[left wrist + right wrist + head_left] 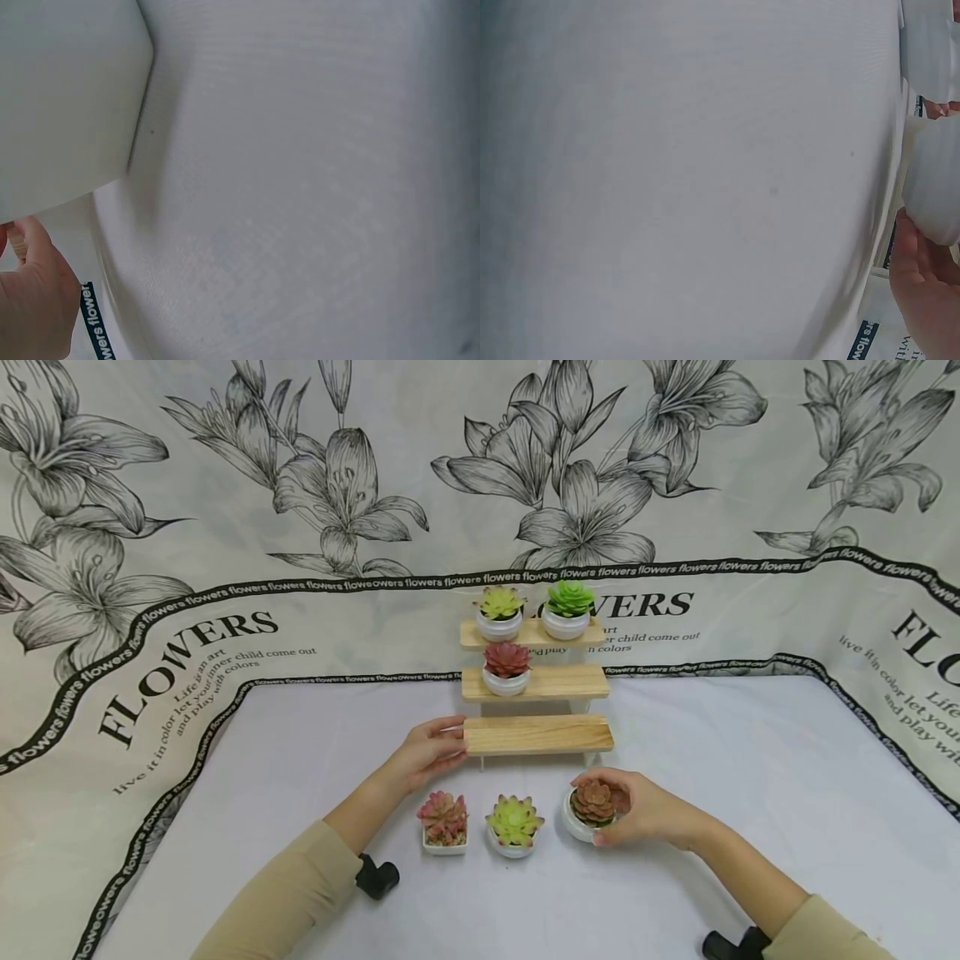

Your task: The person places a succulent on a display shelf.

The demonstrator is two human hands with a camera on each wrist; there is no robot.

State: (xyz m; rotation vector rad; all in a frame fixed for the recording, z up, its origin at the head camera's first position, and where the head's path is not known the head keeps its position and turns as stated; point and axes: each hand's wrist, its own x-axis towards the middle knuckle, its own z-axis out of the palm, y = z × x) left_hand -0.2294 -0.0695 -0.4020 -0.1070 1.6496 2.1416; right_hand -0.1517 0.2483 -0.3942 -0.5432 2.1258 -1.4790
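My left hand point(429, 752) is at the left end of the lowest shelf of a three-tier wooden stand point(538, 735). Its fingers and thumb hold that end; in the left wrist view the hand point(37, 296) shows at the lower left with a bit of wood between the fingers. With my right hand point(647, 810) I grip a round white pot point(573, 822) holding a brown artificial succulent point(595, 802). Seen from the right wrist, fingers press the side of a white pot point(934, 180). Whether it touches the table cannot be told.
Left of the held pot stand a yellow-green succulent point(514, 820) and a pink succulent point(443, 817) in a square pot. The upper shelves bear a red succulent point(506, 660), a yellow one point(500, 603) and a green one point(570, 599). A flower-printed cloth point(360, 627) hangs behind.
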